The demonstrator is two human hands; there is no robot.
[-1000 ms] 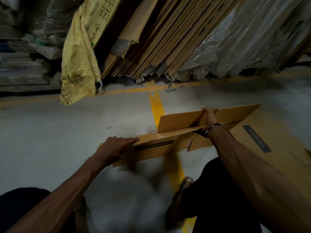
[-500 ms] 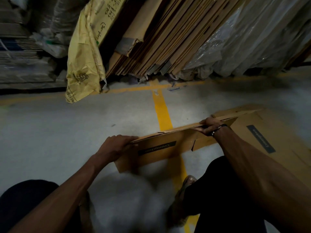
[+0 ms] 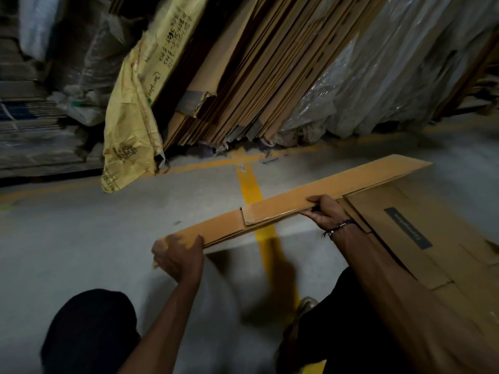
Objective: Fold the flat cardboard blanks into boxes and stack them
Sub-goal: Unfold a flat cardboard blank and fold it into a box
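Both hands hold 1 blank [image 3: 297,203], kept off the floor [image 3: 81,238] above the yellow line [image 3: 249,184]. Left hand [image 3: 178,256]: fingers curled round the blank's near-left end, gripping it. Right hand [image 3: 322,213]: fingers under the near edge, thumb on top, pinching at about mid-length; a bracelet [image 3: 339,228] sits on that wrist.

Change: 1 s ago a flap stood upright along the blank's far edge; 0.5 s ago it was nearly down; now it lies flat, 2 layers overlapping just left of the right hand. The blank has also tipped so its broad face shows. Judgement: 1 flap fold is done, yet the piece is a flattened strip, not a box, so the task is at an early stage.

Other stock: 1 flat blank with dark label [image 3: 407,228] on the floor, right of the line. Leaning sheets [image 3: 256,76] and a yellow sack [image 3: 129,130] stand beyond the line's far end.

Hidden or unclear: the blank's underside; the left fingertips, blurred; label text unreadable; no finished stack in view.
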